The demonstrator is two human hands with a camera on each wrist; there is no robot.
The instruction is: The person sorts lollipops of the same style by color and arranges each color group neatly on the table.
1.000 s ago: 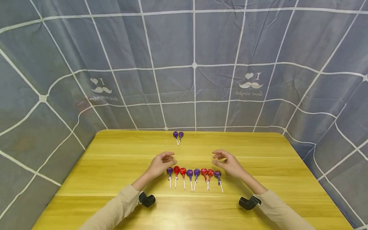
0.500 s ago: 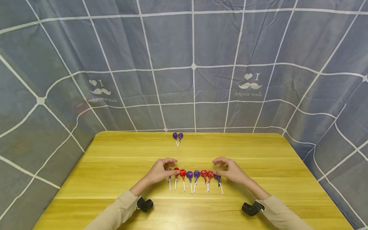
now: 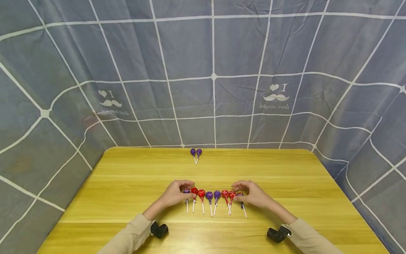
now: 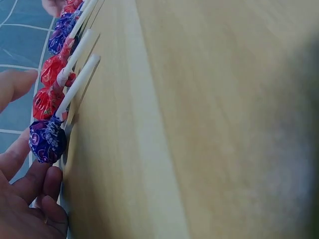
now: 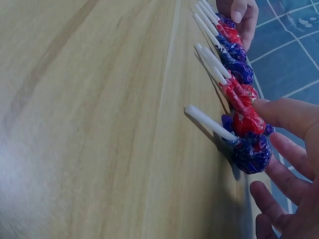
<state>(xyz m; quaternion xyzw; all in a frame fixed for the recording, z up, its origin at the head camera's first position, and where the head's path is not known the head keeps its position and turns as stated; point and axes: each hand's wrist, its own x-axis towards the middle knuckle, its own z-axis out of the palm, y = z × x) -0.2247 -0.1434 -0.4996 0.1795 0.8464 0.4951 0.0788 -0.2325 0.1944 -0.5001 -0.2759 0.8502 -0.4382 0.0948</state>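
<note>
Lower than a sec ago, our L hand [image 3: 172,194] & R hand [image 3: 255,195] flank the lollipop row [image 3: 209,195] on the table [image 3: 127,197], fingers loosely spread, nothing gripped afaict. Uneven push might roll some askew b/c they're round.

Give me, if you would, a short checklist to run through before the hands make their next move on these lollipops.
1. Left hand at the left end of the row of lollipops: ok.
2. Right hand at the row's right end: ok.
3. Firm pressure on the left-end purple lollipop and right-end purple lollipop: cannot tell.
4. Sticks all separate: not ok; those of the two right-hand red lollipops cross in the head view.
5. Far purple pair clear of both hands: ok.
</note>
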